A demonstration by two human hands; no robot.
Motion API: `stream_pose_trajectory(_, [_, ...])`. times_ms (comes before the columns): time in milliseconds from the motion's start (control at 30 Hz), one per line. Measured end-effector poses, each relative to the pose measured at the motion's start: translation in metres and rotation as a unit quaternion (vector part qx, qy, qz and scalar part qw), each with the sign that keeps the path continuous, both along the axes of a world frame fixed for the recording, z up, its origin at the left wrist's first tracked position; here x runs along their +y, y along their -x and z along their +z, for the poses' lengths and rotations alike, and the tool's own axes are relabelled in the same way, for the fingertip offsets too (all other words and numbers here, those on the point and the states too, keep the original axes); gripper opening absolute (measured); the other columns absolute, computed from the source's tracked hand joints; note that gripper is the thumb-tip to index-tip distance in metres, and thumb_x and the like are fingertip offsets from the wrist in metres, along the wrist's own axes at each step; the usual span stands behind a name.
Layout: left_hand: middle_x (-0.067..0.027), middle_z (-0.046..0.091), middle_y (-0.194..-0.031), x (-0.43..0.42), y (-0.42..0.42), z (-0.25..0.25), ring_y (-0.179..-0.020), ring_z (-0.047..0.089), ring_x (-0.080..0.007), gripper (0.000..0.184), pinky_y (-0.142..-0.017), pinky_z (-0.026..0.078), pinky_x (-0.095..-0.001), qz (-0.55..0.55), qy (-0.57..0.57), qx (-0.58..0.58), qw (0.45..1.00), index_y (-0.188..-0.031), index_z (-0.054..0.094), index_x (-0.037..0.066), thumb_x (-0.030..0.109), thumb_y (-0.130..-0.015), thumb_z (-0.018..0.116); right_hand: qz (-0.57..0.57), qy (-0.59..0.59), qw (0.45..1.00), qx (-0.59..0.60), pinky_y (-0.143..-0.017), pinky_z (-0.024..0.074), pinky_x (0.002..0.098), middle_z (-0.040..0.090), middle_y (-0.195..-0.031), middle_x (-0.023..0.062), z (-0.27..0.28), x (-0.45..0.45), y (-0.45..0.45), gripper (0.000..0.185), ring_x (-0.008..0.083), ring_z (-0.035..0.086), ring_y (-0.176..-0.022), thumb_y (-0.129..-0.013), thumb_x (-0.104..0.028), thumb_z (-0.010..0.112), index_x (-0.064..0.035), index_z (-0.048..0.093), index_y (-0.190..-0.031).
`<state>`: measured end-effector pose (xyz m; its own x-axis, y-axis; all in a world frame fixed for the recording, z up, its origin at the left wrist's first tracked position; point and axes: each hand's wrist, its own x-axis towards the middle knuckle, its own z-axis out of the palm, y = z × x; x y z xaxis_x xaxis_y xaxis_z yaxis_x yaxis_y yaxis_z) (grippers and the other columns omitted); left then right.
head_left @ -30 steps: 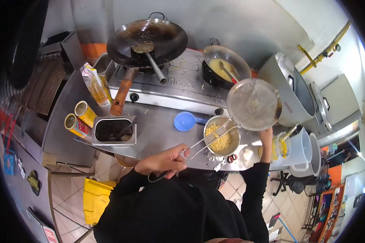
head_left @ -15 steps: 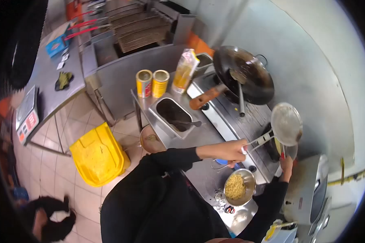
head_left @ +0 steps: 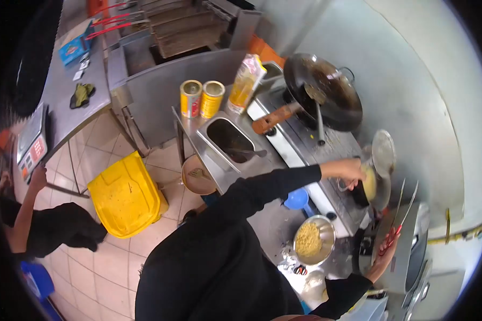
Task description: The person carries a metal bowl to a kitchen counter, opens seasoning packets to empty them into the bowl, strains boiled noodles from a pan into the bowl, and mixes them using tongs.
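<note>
My left hand (head_left: 349, 172) is closed around the handle of a round strainer (head_left: 383, 153), whose pale disc is raised over the back of the stove. Under it is a pot (head_left: 370, 187) with yellowish contents, partly hidden by my hand. Further right, my right hand (head_left: 389, 247) grips red-handled tongs (head_left: 405, 206), their two metal arms apart and pointing up. Nothing shows between the tips. A steel bowl (head_left: 329, 241) of noodles (head_left: 308, 240) stands on the counter in front of me, with a blue cup-shaped utensil (head_left: 296, 199) near it.
A wok (head_left: 334, 101) with a ladle (head_left: 320, 125) sits on the stove (head_left: 300, 152). Left are a steel pan (head_left: 230, 138), two yellow cans (head_left: 212, 100) and a yellow bin (head_left: 126, 195). Another person's arm (head_left: 25, 214) is near a scale (head_left: 33, 144).
My left hand moved forward and right with the strainer. My right hand drew back from the pot, and the tongs now point up in it. Another person's arm came into view at left.
</note>
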<state>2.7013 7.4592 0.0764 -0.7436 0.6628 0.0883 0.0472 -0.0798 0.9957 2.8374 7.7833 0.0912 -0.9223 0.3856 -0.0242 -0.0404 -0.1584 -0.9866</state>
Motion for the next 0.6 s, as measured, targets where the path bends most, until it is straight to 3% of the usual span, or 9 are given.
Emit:
stream_pose_trajectory(67, [-0.0187,0.058,-0.072,0.015,0.014,-0.005,-0.053,0.059,-0.0217,0.047,-0.046,0.049,-0.0275,-0.037,-0.033,-0.026,0.998,-0.089,0.051,-0.013,0.031,-0.073,0.057,-0.011,0.012,1.000,0.005,-0.032,0.0193,0.0147,0.050,-0.073,-0.0019,0.010,0.000,-0.035,0.041,0.0001,0.024,-0.039,-0.084,-0.035,0.044,-0.0090,0.043,-0.116])
stream_pose_trajectory(133, [-0.0224,0.057,-0.084,0.044,0.038,-0.017,-0.060,0.060,-0.0220,0.057,-0.048,0.049,-0.0257,-0.058,-0.014,-0.071,0.996,-0.100,0.047,-0.013,0.035,-0.072,0.058,-0.034,-0.079,0.996,-0.005,-0.033,0.0205,0.0150,0.049,-0.072,-0.0020,0.016,-0.003,-0.069,0.040,0.0003,0.026,-0.038,-0.085,-0.034,0.043,-0.0084,0.044,-0.115])
stream_pose_trajectory(267, [-0.0224,0.055,-0.093,0.058,0.061,-0.021,-0.068,0.059,-0.0186,0.072,-0.055,0.050,-0.0233,-0.113,0.051,-0.106,0.987,-0.113,0.036,-0.011,0.044,-0.071,0.057,-0.005,-0.326,0.939,-0.107,-0.035,0.0233,0.0143,0.049,-0.070,-0.0015,0.030,-0.004,-0.136,0.039,0.0010,0.032,-0.042,-0.085,-0.030,0.046,-0.0056,0.044,-0.116])
stream_pose_trajectory(300, [-0.0214,0.054,-0.093,0.062,0.066,-0.022,-0.067,0.058,-0.0172,0.072,-0.056,0.050,-0.0222,-0.120,0.062,-0.127,0.983,-0.112,0.035,-0.011,0.045,-0.072,0.057,-0.005,-0.332,0.936,-0.119,-0.037,0.0223,0.0139,0.047,-0.066,-0.0035,0.029,-0.007,-0.150,0.040,-0.0005,0.030,-0.043,-0.083,-0.024,0.049,-0.0039,0.043,-0.117])
stream_pose_trajectory(333, [-0.0204,0.054,-0.093,0.064,0.071,-0.025,-0.066,0.058,-0.0159,0.073,-0.056,0.050,-0.0211,-0.123,0.073,-0.147,0.979,-0.112,0.034,-0.010,0.046,-0.072,0.056,0.026,-0.350,0.924,-0.152,-0.043,0.0290,0.0137,0.052,-0.073,-0.0013,0.039,-0.018,-0.163,0.040,0.0002,0.037,-0.050,-0.081,-0.018,0.052,-0.0014,0.044,-0.116])
stream_pose_trajectory(433, [-0.0178,0.054,-0.091,0.066,0.085,-0.034,-0.065,0.057,-0.0132,0.074,-0.056,0.049,-0.0168,-0.117,0.074,-0.189,0.972,-0.109,0.035,-0.009,0.054,-0.074,0.049,0.057,-0.453,0.862,-0.220,-0.066,0.0401,0.0214,0.057,-0.089,0.0078,0.037,-0.042,-0.179,0.040,0.0080,0.046,-0.074,-0.074,-0.009,0.058,0.0024,0.048,-0.111])
stream_pose_trajectory(533, [-0.0172,0.054,-0.094,0.058,0.081,-0.042,-0.069,0.056,-0.0133,0.072,-0.059,0.050,-0.0194,-0.125,-0.004,-0.280,0.952,-0.108,0.040,-0.008,0.057,-0.078,0.036,0.128,-0.582,0.758,-0.266,-0.067,0.0432,0.0269,0.059,-0.088,0.0162,0.032,-0.073,-0.175,0.042,0.0224,0.059,-0.076,-0.067,-0.009,0.062,-0.0012,0.051,-0.106])
stream_pose_trajectory(567, [-0.0174,0.054,-0.095,0.053,0.080,-0.048,-0.069,0.056,-0.0135,0.070,-0.060,0.050,-0.0202,-0.134,-0.056,-0.323,0.935,-0.107,0.040,-0.008,0.056,-0.079,0.033,0.139,-0.621,0.734,-0.239,-0.067,0.0440,0.0318,0.057,-0.092,0.0170,0.017,-0.070,-0.177,0.042,0.0310,0.056,-0.080,-0.065,-0.012,0.064,-0.0025,0.052,-0.105])
stream_pose_trajectory(600, [-0.0175,0.054,-0.097,0.047,0.079,-0.056,-0.070,0.056,-0.0137,0.069,-0.061,0.050,-0.0210,-0.142,-0.107,-0.363,0.915,-0.107,0.041,-0.007,0.056,-0.081,0.031,0.145,-0.676,0.687,-0.223,-0.065,0.0441,0.0352,0.058,-0.086,0.0163,0.010,-0.078,-0.174,0.042,0.0317,0.056,-0.075,-0.065,-0.017,0.065,-0.0031,0.053,-0.103])
